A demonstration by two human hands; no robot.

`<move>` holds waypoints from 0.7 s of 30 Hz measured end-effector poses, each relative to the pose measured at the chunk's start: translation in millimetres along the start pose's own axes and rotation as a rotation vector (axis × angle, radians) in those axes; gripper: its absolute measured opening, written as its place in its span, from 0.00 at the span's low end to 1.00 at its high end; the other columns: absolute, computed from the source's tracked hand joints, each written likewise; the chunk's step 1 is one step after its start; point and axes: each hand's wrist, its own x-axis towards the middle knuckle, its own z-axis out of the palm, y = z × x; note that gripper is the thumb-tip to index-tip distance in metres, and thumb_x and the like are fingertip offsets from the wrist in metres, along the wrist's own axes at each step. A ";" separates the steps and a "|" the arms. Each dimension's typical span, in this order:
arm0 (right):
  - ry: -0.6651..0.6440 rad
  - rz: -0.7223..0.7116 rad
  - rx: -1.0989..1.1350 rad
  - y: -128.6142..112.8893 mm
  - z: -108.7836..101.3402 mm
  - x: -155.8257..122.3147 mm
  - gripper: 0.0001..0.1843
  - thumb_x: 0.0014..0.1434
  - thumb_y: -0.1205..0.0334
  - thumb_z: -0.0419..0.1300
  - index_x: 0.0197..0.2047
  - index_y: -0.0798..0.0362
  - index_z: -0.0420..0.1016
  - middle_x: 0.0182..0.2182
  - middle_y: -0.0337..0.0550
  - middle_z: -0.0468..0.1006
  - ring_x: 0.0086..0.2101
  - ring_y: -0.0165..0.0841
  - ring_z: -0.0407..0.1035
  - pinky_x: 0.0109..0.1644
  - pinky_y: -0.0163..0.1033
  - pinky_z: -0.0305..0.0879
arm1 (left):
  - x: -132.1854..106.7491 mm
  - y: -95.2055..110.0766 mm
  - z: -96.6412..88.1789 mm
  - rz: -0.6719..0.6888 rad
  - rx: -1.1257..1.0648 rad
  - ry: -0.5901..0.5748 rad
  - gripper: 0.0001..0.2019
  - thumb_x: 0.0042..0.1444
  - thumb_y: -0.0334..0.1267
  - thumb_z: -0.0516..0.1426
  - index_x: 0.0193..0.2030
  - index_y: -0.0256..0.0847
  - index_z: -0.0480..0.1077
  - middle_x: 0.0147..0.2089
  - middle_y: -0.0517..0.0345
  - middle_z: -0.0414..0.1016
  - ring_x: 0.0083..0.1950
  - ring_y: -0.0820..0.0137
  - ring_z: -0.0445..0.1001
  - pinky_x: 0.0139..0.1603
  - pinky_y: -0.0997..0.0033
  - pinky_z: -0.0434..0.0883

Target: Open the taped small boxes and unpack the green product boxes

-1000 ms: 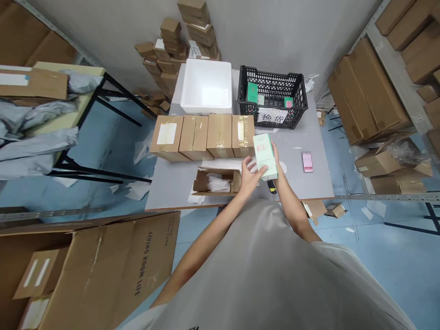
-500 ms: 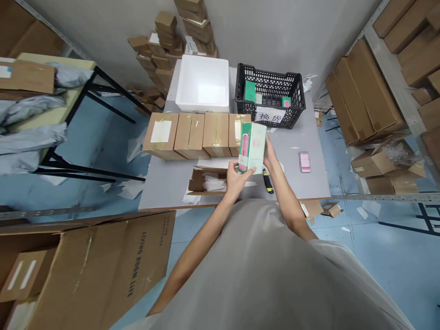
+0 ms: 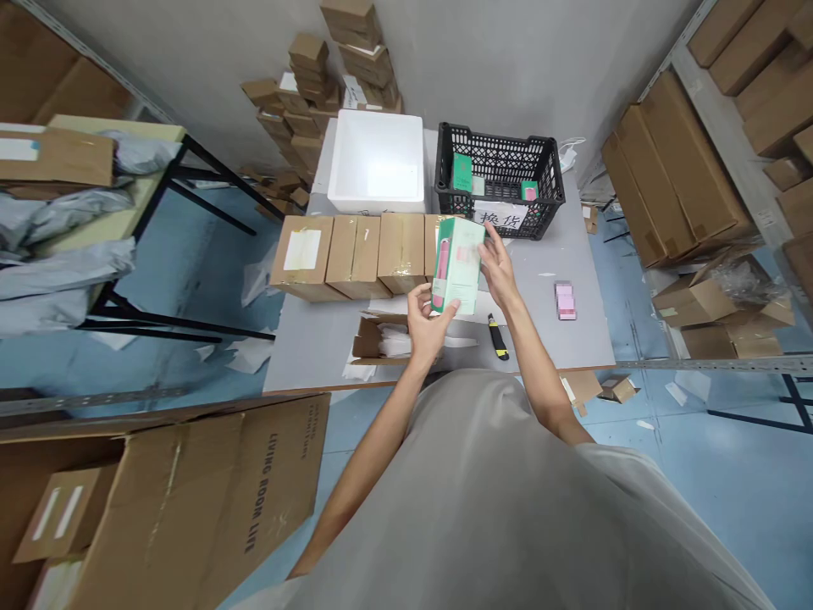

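- Box (image 3: 467,269): held above counter (image 3: 539,339); left grip (image 3: 428,329) pinching its lower end, right grip (image 3: 500,273) spread at its edge.
- Done: front carton (image 3: 367,341) open.
- Outstanding: row of cartons (image 3: 402,246) appears unopened.

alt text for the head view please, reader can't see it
A person's left hand grips a green and white box above a grey table, with the right hand at the box's edge. A box cutter and an open carton lie nearby; four cardboard boxes, a white tub and a black crate stand behind.
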 end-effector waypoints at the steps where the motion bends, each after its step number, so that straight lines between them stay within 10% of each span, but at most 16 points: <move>1: -0.004 -0.015 -0.009 0.6 -4.2 2.9 0.40 0.74 0.30 0.71 0.80 0.37 0.76 0.82 0.48 0.75 0.84 0.45 0.64 0.82 0.56 0.75 | 4.6 0.5 -4.4 -0.061 -0.099 -0.046 0.38 0.56 0.61 0.79 0.64 0.50 0.71 0.61 0.49 0.83 0.56 0.59 0.86 0.50 0.63 0.87; 11: -0.122 -0.202 -0.091 -3.5 -7.3 28.8 0.28 0.67 0.36 0.78 0.63 0.42 0.90 0.74 0.47 0.82 0.79 0.51 0.70 0.85 0.62 0.71 | 19.9 5.4 -22.8 -0.541 -0.523 -0.305 0.32 0.67 0.69 0.68 0.64 0.46 0.82 0.53 0.40 0.87 0.46 0.60 0.85 0.29 0.71 0.76; 21: -0.095 -0.157 -0.053 2.1 -7.3 31.5 0.34 0.64 0.30 0.80 0.62 0.43 0.90 0.72 0.49 0.84 0.77 0.51 0.72 0.82 0.58 0.75 | 16.1 6.0 -21.8 -0.383 -0.426 -0.150 0.32 0.66 0.73 0.68 0.58 0.46 0.79 0.55 0.44 0.87 0.48 0.60 0.84 0.40 0.66 0.83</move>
